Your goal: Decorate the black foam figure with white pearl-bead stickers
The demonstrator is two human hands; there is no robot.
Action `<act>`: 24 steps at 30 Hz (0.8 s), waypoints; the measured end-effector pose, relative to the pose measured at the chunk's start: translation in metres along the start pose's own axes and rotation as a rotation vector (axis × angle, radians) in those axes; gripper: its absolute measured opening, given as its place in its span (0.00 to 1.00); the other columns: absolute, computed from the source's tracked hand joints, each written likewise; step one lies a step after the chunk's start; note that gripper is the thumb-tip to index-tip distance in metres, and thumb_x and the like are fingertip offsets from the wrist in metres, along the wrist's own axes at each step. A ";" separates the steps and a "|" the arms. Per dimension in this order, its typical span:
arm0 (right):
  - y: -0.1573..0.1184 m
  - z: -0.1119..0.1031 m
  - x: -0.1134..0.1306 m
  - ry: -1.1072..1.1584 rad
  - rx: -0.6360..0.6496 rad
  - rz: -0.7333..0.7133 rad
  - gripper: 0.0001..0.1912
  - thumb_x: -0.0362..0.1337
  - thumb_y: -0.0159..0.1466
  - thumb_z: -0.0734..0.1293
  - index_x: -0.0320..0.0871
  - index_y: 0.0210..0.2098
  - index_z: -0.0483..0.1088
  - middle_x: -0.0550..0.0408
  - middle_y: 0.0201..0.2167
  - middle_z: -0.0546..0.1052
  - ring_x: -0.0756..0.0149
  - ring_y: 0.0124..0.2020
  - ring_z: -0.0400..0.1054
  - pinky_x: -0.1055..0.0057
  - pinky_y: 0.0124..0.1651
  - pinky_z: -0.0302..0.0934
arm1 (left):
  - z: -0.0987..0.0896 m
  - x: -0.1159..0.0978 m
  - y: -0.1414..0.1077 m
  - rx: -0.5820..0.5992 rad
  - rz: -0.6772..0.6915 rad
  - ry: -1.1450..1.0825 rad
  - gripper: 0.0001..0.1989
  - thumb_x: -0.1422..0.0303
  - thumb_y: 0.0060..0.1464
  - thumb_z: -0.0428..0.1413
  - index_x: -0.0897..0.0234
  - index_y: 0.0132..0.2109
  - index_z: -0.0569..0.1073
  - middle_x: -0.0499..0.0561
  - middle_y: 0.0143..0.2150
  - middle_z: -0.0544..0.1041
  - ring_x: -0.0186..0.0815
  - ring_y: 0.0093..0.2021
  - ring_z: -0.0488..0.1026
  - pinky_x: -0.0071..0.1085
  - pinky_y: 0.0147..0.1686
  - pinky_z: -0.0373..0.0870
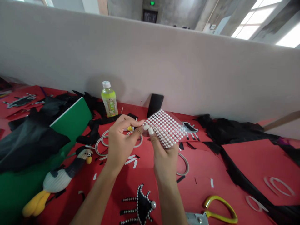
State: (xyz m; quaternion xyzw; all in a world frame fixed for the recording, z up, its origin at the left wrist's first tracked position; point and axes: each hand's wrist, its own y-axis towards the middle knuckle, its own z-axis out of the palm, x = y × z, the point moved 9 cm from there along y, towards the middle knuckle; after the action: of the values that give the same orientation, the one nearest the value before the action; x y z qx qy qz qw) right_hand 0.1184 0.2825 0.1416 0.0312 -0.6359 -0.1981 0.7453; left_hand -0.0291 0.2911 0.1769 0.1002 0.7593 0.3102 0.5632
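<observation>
A clear sheet of stick-on pearls (165,128), set in close rows, is held up above the red table. My right hand (165,156) grips its lower edge, thumb on top. At the sheet's left corner my left hand (124,134) pinches with thumb and forefinger; whether a single pearl sits between those fingertips cannot be made out. On the table below, between my forearms, lies a black eye-shaped piece (142,204) edged with pearls, with a larger pearl on its right side. A similar pearl-edged piece (191,127) lies behind the sheet, partly hidden.
Yellow-handled scissors (220,209) lie at the front right. A bottle (109,100) and a phone (155,104) stand by the white partition (150,62). A plush bird (61,178) and green board (75,120) are left. Black fabric (225,129), rings (184,164) and paper scraps are scattered about.
</observation>
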 end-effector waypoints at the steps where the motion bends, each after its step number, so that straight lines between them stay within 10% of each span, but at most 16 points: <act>1: 0.000 -0.001 -0.002 0.002 -0.017 0.006 0.07 0.33 0.61 0.66 0.44 0.38 0.76 0.55 0.37 0.79 0.66 0.39 0.74 0.67 0.44 0.69 | 0.000 -0.004 -0.001 -0.025 0.057 0.044 0.01 0.71 0.50 0.61 0.62 0.33 0.77 0.47 0.31 0.72 0.30 0.32 0.71 0.29 0.34 0.69; 8: -0.001 -0.007 -0.007 0.007 -0.060 0.028 0.06 0.36 0.61 0.67 0.45 0.36 0.76 0.55 0.36 0.79 0.67 0.38 0.74 0.68 0.43 0.69 | 0.004 -0.024 -0.008 -0.113 0.368 0.295 0.04 0.72 0.52 0.60 0.61 0.37 0.78 0.49 0.30 0.72 0.34 0.33 0.68 0.34 0.34 0.68; 24: 0.000 -0.004 -0.011 0.052 -0.056 0.139 0.11 0.41 0.58 0.68 0.41 0.35 0.78 0.51 0.34 0.80 0.60 0.38 0.75 0.65 0.42 0.69 | -0.001 -0.032 -0.009 -0.117 0.363 0.345 0.05 0.71 0.54 0.57 0.61 0.30 0.75 0.47 0.29 0.72 0.35 0.34 0.70 0.34 0.36 0.66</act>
State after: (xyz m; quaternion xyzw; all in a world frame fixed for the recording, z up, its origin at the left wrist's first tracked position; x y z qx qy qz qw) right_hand 0.1211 0.2855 0.1310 -0.0287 -0.6111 -0.1626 0.7742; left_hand -0.0175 0.2676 0.1974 0.1476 0.7944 0.4622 0.3654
